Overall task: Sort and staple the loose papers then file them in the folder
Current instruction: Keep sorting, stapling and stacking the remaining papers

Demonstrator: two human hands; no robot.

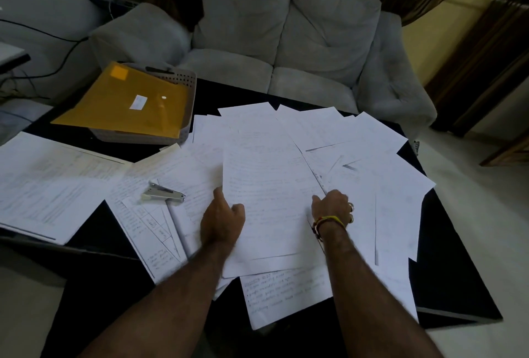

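Several loose white sheets [369, 157] lie fanned over a black table [452, 277]. On top, in the middle, is a small stack of written pages [269, 186]. My left hand [221, 218] grips its left edge, thumb on top. My right hand [333, 207] pinches its right edge; that wrist wears a coloured thread band. A silver stapler [163, 195] rests on papers left of my left hand. A yellow folder [128, 102] lies across a grey perforated basket [187, 105] at the back left.
Another pile of printed pages [48, 186] sits at the table's left edge. A grey sofa [286, 34] stands right behind the table. Cables and a shelf are at the far left. Pale floor shows to the right.
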